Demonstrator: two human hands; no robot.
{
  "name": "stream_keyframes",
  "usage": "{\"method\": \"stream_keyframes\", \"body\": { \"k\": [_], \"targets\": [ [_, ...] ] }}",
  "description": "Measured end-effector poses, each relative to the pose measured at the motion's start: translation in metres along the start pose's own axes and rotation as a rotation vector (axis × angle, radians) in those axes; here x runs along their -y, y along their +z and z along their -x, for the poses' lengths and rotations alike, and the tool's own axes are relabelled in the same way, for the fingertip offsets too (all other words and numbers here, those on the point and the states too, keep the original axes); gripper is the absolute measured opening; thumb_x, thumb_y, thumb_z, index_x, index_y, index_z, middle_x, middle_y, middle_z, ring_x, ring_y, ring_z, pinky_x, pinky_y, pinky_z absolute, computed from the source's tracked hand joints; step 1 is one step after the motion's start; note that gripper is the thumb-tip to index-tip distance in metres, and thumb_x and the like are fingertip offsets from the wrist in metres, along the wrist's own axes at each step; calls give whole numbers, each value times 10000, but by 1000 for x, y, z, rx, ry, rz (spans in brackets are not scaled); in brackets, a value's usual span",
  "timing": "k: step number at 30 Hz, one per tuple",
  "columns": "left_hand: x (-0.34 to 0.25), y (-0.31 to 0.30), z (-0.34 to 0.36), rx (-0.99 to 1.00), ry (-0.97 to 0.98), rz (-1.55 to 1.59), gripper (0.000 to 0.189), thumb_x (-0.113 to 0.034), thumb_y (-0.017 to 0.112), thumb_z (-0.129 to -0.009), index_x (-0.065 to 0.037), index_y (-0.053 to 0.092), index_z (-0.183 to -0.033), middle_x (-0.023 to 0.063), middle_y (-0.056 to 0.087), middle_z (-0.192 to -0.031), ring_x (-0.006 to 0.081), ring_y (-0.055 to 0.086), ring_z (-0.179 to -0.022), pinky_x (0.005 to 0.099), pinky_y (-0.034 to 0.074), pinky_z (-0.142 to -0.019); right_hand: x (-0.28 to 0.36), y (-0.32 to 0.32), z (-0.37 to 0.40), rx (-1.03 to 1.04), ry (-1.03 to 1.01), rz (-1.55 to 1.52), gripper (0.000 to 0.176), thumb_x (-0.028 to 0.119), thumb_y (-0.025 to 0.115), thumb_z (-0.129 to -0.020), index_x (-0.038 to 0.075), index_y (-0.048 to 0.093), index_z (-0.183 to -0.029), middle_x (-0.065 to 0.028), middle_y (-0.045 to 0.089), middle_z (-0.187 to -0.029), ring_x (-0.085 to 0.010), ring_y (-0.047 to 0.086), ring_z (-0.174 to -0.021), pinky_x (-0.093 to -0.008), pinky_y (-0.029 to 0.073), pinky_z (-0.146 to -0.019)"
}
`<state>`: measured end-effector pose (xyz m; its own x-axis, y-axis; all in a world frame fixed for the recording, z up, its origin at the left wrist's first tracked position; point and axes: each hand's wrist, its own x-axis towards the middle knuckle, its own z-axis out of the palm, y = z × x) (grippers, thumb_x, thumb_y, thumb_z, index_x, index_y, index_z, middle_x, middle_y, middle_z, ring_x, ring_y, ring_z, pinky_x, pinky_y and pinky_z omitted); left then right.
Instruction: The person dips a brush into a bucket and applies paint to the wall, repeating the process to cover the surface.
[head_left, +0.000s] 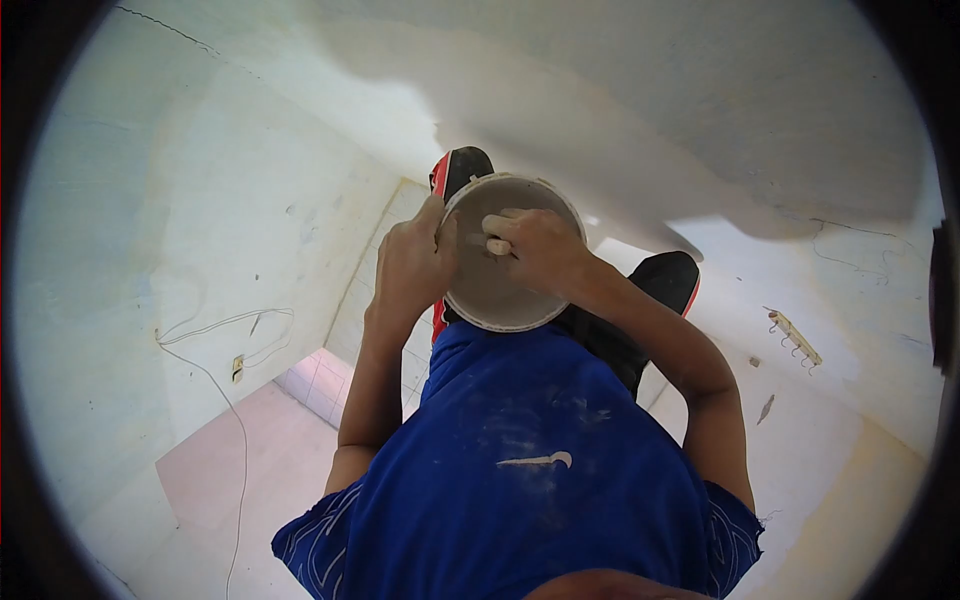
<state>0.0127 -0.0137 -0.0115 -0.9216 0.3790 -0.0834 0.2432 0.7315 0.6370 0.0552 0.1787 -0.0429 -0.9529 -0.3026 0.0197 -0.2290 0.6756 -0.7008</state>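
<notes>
Left hand (412, 268) grips bucket (500, 300) rim from side; right hand (535, 250) inside bucket, clamped on wooden handle (497, 247).

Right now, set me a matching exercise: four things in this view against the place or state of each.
1 round white plastic bucket
2 left hand
3 right hand
4 metal row of hooks

A grips a pale tool handle
B fixed to the white wall
C clasps the bucket's rim
D grey inside

Pairs: 1-D, 2-C, 3-A, 4-B
</notes>
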Motion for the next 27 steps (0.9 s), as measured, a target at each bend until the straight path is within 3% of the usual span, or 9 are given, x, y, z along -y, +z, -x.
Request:
{"method": "stream_keyframes", "body": {
  "k": [11, 20, 27],
  "targets": [
    [-16, -18, 31, -90, 181, -91, 141, -150, 578, -984, -17, 532, -984, 237, 660, -776, 438, 654, -658, 515, 500, -593, 41, -21, 40, -170, -142, -50, 99, 54, 684, -854, 35, 621, -928, -136, 640, -868, -349, 654, -795, -456, 534, -699],
    [-17, -3, 29, -101, 210, -87, 149, -141, 590, -968, -18, 508, -955, 243, 643, -741, 453, 638, -664, 510, 481, -596, 11, 2, 43, -93, -40, -12, 111, 68, 654, -872, 36, 623, -973, -154, 658, -885, -382, 659, -870, -483, 531, -753],
    [-19, -3, 24, -89, 194, -146, 168, -170, 566, -995, -29, 514, -920, 207, 669, -775, 423, 657, -656, 510, 495, -591, 14, 5, 26, 203, 157, -88, 195, 88, 644, -861, 42, 642, -1050, -210, 702, -980, -425, 662, -1007, -515, 515, -902]
  ]
}}
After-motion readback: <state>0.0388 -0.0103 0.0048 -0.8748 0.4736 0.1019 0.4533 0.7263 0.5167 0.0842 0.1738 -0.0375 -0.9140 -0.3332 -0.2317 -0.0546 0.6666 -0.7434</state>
